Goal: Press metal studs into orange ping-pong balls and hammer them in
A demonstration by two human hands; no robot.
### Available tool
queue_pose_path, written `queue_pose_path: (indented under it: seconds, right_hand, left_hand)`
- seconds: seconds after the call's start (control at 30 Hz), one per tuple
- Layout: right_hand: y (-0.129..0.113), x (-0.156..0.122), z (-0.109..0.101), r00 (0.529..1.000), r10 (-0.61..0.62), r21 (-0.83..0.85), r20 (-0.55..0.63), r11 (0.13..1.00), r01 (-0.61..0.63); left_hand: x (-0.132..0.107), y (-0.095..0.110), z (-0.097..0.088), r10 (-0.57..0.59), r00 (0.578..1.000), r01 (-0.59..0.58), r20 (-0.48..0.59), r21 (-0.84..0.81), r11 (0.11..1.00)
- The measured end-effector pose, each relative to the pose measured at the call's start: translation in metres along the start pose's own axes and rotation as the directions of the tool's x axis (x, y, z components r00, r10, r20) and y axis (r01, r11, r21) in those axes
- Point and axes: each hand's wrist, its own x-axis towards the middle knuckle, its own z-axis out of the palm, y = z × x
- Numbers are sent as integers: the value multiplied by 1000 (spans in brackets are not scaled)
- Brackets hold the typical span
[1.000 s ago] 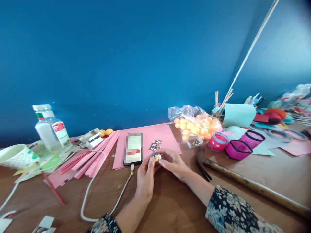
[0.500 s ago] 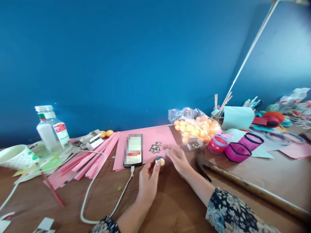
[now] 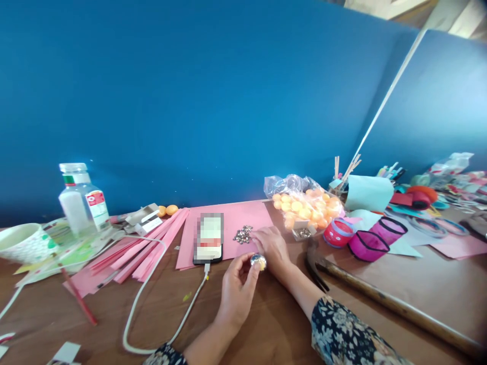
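Observation:
My left hand (image 3: 238,286) is closed, with thumb and fingers gripping a small ball (image 3: 258,261). Shiny silver covers much of the ball, and a yellow-orange patch shows. Just beyond it, my right hand (image 3: 273,248) reaches over the pink paper (image 3: 228,217), palm down with fingers stretched out. Its fingertips are at the right edge of a pile of small silver tacks (image 3: 242,234); whether they touch one cannot be made out. A small white box (image 3: 303,231) with more silver pieces stands to the right of that hand.
Left of the pile lies a phone (image 3: 209,238) with a white cable (image 3: 139,299). Pink paper strips (image 3: 152,253) and a clear bottle (image 3: 81,203) are farther left. A bag of orange balls (image 3: 306,205) stands behind. To the right lies a hammer (image 3: 365,284) beside purple cuffs (image 3: 369,247).
My right hand has lowered from above the paper to the edge of the tack pile. The ball in my left hand has shifted slightly right and nearer; the view has tilted a little.

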Motion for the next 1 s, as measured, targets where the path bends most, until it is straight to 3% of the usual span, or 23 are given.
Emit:
queue_pose_path:
  seconds: [0.13,0.57,0.83,1.0]
  right_hand:
    - [1,1,2,999,17,-40,52,999,-15]
    - [9,-3,3,996,93,85,-8,992,-92]
    - [10,-2,3,987,161,184,-25,971,-154]
    - [2,-9,-9,980,179,379,-91,916,-132]
  left_hand:
    - [0,-1,0,-5,1000,5,10,-1,1000]
    - [2,-3,-3,-11,999,11,-34,-15,1000]
    - [5,-11,-4,-129,987,105,-96,-217,971]
    - [9,-15,-6,-164,978,110,-127,-354,929]
